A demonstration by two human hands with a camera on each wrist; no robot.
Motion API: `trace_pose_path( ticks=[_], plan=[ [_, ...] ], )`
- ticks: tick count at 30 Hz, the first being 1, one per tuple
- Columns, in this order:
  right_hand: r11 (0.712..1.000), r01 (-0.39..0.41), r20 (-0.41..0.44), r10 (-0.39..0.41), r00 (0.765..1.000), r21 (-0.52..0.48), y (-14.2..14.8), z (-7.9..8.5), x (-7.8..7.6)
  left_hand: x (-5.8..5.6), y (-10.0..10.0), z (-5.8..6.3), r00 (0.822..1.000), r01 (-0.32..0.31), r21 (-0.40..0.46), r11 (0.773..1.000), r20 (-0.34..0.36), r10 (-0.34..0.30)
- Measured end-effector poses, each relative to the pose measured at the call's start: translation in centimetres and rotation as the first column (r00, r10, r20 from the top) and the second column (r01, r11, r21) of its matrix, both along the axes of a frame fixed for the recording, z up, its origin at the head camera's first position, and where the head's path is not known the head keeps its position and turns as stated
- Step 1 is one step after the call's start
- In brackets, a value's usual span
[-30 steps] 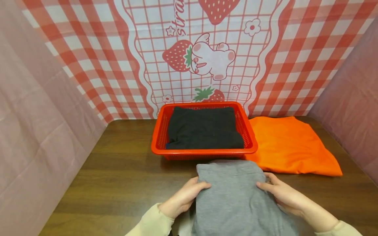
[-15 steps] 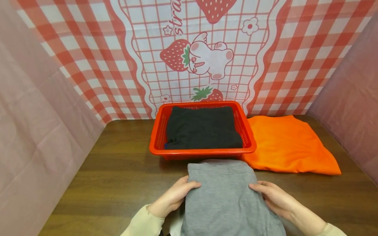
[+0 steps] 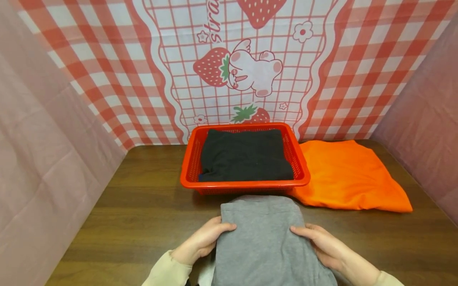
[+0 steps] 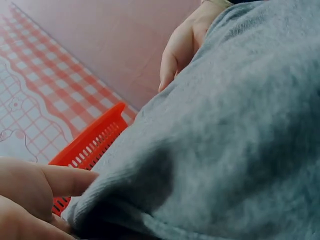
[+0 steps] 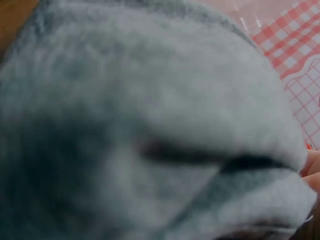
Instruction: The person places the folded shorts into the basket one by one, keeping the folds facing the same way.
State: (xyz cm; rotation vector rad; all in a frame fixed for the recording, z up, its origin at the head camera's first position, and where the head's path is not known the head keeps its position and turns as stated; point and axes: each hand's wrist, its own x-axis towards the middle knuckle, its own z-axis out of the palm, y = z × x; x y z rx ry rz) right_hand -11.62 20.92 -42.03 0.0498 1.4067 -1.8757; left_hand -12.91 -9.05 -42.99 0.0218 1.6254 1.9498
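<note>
A folded grey garment hangs between both hands at the front of the table, its far edge just short of the basket. My left hand grips its left side, thumb on top and the fingers mostly hidden beneath. On the opposite side, my right hand pinches the cloth the same way. The left wrist view shows grey fabric filling most of the picture, with a bent edge near the left fingers. Close up and blurred, the garment fills the right wrist view.
Behind the garment stands a red plastic basket with a folded black garment in it. An orange cloth lies flat to its right on the brown wooden table. A checked strawberry curtain hangs at the back.
Both hands and the grey garment have shifted left in the head view, and slightly toward me at the end. The basket, black garment and orange cloth stay in place.
</note>
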Motion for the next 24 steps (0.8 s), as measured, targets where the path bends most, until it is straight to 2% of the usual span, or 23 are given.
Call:
trace_pose_path(
  ticks=[4,8,12,16,19,24],
  plan=[
    [1.0,0.025,0.006,-0.025,1.0,-0.012,-0.8,-0.4,0.2,0.0,-0.5,0.1,1.0,0.013,-0.012,1.0,0.006,-0.013],
    [1.0,0.029,0.004,-0.029,1.0,0.001,-1.0,-0.5,0.2,0.0,-0.7,0.3,0.998,0.06,-0.028,0.998,0.011,-0.06],
    [0.991,0.034,-0.006,-0.033,0.999,0.13,-1.2,-0.1,0.2,0.1,-0.7,0.6,0.994,0.108,-0.057,0.993,0.005,-0.107],
    [0.958,0.05,-0.03,-0.044,0.999,0.283,-1.4,0.2,0.3,0.3,-0.7,0.8,0.989,0.137,-0.115,0.984,-0.042,-0.142],
    [0.944,0.06,-0.068,-0.04,0.997,0.325,-1.7,0.3,0.3,0.3,-0.7,0.9,0.984,0.139,-0.137,0.981,-0.09,-0.152],
    [0.941,0.065,-0.14,-0.019,0.99,0.332,-1.8,0.4,0.5,0.4,-0.9,0.9,0.984,0.139,-0.119,0.983,-0.092,-0.151]
  ],
)
